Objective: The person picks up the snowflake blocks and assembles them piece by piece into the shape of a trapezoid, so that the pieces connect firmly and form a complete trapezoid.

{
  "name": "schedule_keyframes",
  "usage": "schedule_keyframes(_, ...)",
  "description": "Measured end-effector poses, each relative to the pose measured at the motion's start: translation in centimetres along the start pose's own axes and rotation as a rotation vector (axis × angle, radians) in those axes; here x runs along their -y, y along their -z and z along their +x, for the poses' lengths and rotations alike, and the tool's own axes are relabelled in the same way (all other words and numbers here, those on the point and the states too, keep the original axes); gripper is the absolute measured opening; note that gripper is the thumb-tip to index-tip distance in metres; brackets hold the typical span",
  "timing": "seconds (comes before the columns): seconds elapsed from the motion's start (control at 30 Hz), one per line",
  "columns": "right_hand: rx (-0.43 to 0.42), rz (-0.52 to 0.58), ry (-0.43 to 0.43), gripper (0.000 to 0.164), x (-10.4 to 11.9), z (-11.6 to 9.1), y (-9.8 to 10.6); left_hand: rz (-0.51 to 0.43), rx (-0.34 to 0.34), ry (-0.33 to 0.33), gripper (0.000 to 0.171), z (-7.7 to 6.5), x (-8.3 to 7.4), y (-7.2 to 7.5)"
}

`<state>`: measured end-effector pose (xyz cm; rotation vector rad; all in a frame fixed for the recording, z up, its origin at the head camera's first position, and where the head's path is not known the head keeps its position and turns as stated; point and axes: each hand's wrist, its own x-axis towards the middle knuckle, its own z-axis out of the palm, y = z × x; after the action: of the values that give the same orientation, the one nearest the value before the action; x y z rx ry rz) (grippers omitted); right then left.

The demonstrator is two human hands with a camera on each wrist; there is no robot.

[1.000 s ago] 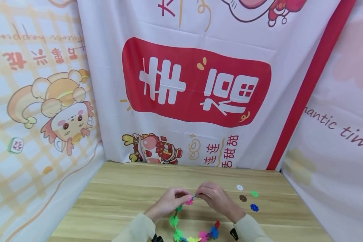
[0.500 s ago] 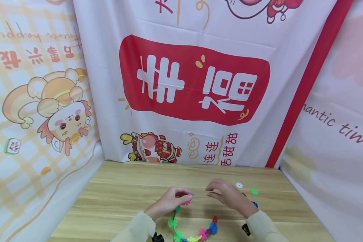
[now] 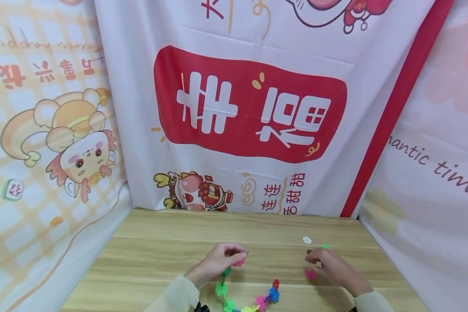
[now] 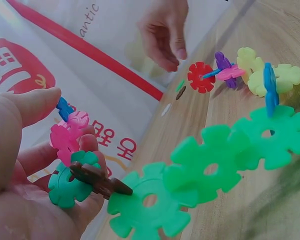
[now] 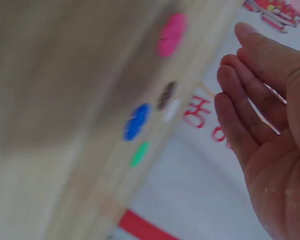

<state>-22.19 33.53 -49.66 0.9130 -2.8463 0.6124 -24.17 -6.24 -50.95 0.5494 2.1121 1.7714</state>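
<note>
My left hand (image 3: pixel 218 261) pinches one end of a chain of interlocking plastic snowflake discs. In the left wrist view, a blue disc (image 4: pixel 65 108) is at the thumb tip, followed by pink discs (image 4: pixel 67 140), a dark green disc (image 4: pixel 69 186) and a brown disc (image 4: pixel 97 181). Larger green discs (image 4: pixel 210 162) continue the chain, which curves along the table to a red disc (image 4: pixel 201 77) at its other end. Over the table's right side, my right hand (image 3: pixel 337 268) has relaxed fingers with nothing in them. A loose pink disc (image 5: pixel 172 35) lies near it.
Loose discs lie on the wooden table (image 3: pixel 160 242) at the right: white (image 3: pixel 307 239), green (image 3: pixel 326 246), brown (image 5: pixel 166 95) and blue (image 5: pixel 137 122). Printed cloth (image 3: pixel 140 130) hangs behind the table and along both sides.
My right hand has let go of the chain's end beside the left hand and moved right, over the loose discs. The left hand stays nearly still, holding the chain.
</note>
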Motion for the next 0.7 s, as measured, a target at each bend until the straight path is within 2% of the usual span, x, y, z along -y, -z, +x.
schedule_keyframes(0.1, 0.014, 0.031, -0.048, 0.014, -1.0, -1.2, -0.7, -0.006, 0.001, 0.010, 0.034, -0.1, -0.1, 0.0)
schedule_keyframes(0.4, -0.034, 0.043, -0.043, 0.020, -2.7, -2.2, -2.7, -0.023, 0.014, 0.022, 0.032, -0.4, -0.1, 0.2)
schedule_keyframes(0.5, -0.008, 0.085, -0.089, 0.017, -2.9, -2.0, -2.7, -0.026, 0.018, 0.015, 0.034, -0.5, 0.0, 0.3)
schedule_keyframes(0.7, 0.081, 0.238, -0.221, 0.014, -2.9, -1.5, -2.2, -0.033, 0.014, 0.025, 0.040, -0.6, 0.0, 0.3)
